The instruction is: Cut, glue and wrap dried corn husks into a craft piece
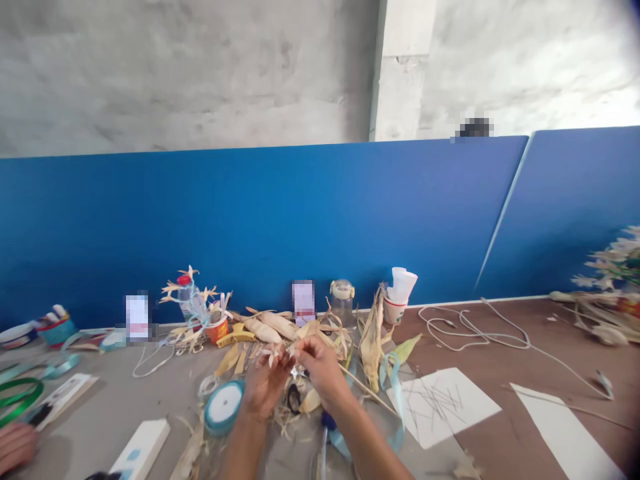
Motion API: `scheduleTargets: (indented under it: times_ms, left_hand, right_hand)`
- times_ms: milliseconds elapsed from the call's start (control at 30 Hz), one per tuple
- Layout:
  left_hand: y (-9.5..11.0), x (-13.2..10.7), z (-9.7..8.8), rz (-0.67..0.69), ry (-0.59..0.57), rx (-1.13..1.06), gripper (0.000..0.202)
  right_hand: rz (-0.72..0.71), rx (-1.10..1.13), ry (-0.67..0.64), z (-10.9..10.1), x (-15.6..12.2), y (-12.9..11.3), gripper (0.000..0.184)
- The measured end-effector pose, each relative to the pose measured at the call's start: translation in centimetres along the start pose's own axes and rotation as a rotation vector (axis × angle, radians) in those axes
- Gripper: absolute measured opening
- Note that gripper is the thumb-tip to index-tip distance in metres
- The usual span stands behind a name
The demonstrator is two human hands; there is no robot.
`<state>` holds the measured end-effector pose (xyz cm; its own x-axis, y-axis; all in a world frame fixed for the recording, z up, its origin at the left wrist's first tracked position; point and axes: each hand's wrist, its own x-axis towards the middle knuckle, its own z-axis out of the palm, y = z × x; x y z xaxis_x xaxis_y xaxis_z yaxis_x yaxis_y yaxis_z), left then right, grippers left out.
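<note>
My left hand [270,383] and my right hand [323,370] are raised close together over the table, fingertips almost meeting. The left fingers are pinched on a small pale strip of corn husk [273,358]. My right fingers are also closed at the same spot, but what they grip is too small and blurred to make out. Dried corn husks [280,325] lie heaped just behind the hands. Beside my left wrist is a spool of blue ribbon [225,407]. A black loop [294,398], perhaps a scissor handle, shows between my forearms.
Behind the husks stand a phone [303,301], a clear bottle [343,303] and paper cups [395,310]. Thin sticks lie on white paper [445,403] at right. White power strips [143,447] are at left, near another person's hand [17,447]. A blue partition [300,220] closes the back.
</note>
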<state>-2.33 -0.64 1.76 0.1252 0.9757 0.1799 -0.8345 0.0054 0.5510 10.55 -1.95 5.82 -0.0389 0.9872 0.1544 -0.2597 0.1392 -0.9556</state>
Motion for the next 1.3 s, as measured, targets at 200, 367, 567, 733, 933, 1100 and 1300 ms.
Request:
scheduleTargets:
  times_ms: [200,367,567,733,933,1100,1300]
  left_hand:
    - [-0.5,0.0,0.5,0.005,0.051,0.052,0.021]
    - [-0.9,0.0,0.5,-0.012,0.012,0.126,0.021]
    - [-1.1,-0.1,1.0,-0.024,-0.008,0.191,0.021]
    - [-1.1,-0.1,1.7,0.000,0.044,0.246,0.025]
    - [-1.3,0.0,1.3,0.002,0.060,0.310,0.021]
    - [-1.4,-0.1,1.2,-0.010,0.046,0.275,0.021]
    - [-1.6,-0.1,1.1,-0.020,0.028,0.185,0.017]
  right_hand:
    - [0.041,0.078,-0.066,0.6,-0.1,0.0,0.010]
    - [0.006,0.003,-0.048,0.8,0.0,0.0,0.008]
    - [-0.010,-0.010,0.000,0.7,0.0,-0.2,0.010]
    - [-0.022,-0.009,0.006,0.5,0.0,-0.5,0.010]
    - [-0.014,-0.008,-0.011,0.1,0.0,-0.5,0.010]
    - [0.012,0.041,-0.024,0.1,0.1,-0.5,0.010]
    - [0.049,0.108,-0.046,0.1,0.1,0.1,0.014]
